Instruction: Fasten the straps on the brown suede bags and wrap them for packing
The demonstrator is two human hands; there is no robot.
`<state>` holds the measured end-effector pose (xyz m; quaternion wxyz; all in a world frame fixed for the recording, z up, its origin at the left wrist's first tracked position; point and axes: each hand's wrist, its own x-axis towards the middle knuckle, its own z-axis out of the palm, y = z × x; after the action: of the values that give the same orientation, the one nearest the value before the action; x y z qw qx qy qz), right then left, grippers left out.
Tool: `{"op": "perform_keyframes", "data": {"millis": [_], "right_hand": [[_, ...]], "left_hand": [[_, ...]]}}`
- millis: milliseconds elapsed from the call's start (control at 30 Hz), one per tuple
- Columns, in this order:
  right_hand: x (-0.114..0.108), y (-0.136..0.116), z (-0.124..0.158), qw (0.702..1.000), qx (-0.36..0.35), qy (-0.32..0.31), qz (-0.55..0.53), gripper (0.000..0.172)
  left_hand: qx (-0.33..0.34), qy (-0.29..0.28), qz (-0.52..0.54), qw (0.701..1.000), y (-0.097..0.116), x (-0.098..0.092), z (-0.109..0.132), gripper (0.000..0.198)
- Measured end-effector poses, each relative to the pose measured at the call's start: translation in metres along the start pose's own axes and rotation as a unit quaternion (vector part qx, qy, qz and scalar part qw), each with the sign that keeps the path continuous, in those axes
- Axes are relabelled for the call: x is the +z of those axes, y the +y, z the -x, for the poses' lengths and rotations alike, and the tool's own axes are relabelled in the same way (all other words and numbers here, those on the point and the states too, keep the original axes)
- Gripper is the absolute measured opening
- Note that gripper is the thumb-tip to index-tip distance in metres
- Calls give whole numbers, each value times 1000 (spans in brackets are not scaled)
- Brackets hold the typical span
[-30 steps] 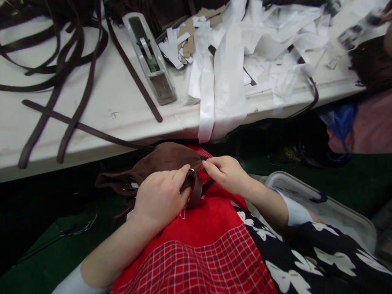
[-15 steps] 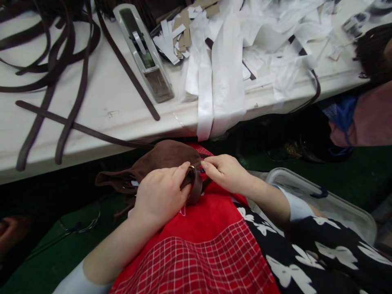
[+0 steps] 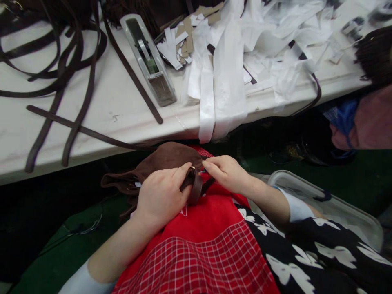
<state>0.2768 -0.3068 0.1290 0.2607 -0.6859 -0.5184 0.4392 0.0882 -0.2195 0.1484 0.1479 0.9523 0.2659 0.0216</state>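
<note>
A brown suede-like bag (image 3: pixel 168 157) lies over my lap, on the red apron (image 3: pixel 208 220). My left hand (image 3: pixel 163 194) is closed on the bag near a small gold-coloured metal piece, with a looped brown strap (image 3: pixel 195 188) beside its fingertips. My right hand (image 3: pixel 228 173) pinches the bag's right end, thumb and forefinger together, close to the left fingertips. A thin dark strip hangs below the right fingers. What lies under the left palm is hidden. One long brown strap (image 3: pixel 92 132) runs from the table edge to behind the bag.
On the white table (image 3: pixel 122 110) lie several dark straps (image 3: pixel 85 98), a grey tape dispenser (image 3: pixel 150 61), paper scraps (image 3: pixel 183 43) and white plastic sheets (image 3: pixel 229 77). A clear plastic bin (image 3: pixel 337 204) stands at my right. Another person's pink sleeve (image 3: pixel 373 118) shows at the far right.
The view has shifted slightly, so the table things appear a little lower and further right. Both hands keep nearly the same hold on the bag. A hand at the far left has left the view.
</note>
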Motion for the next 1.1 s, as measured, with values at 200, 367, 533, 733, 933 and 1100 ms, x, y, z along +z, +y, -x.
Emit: {"op": "perform_keyframes", "data": {"millis": [200,367,533,733,933,1100], "right_hand": [[-8,10,-1,994,-15,62,-86,50],[-2,11,-6,991,-11,55,-119,51],[5,6,-8,990,-13,42,-133,49],[6,8,-14,995,-23,56,-82,37],[-22,27,-67,983,-57,161,62,27],[-74,16,-132,951,-59,230,200,34]], "left_hand": [[-14,69,126,990,-30,-7,11,35],[-86,116,182,973,-48,-5,28,32],[-122,131,201,963,-52,-1,42,32],[-174,137,239,945,-57,2,54,33],[-275,206,314,885,-81,-11,68,40],[-337,333,347,810,-99,-21,90,40]]}}
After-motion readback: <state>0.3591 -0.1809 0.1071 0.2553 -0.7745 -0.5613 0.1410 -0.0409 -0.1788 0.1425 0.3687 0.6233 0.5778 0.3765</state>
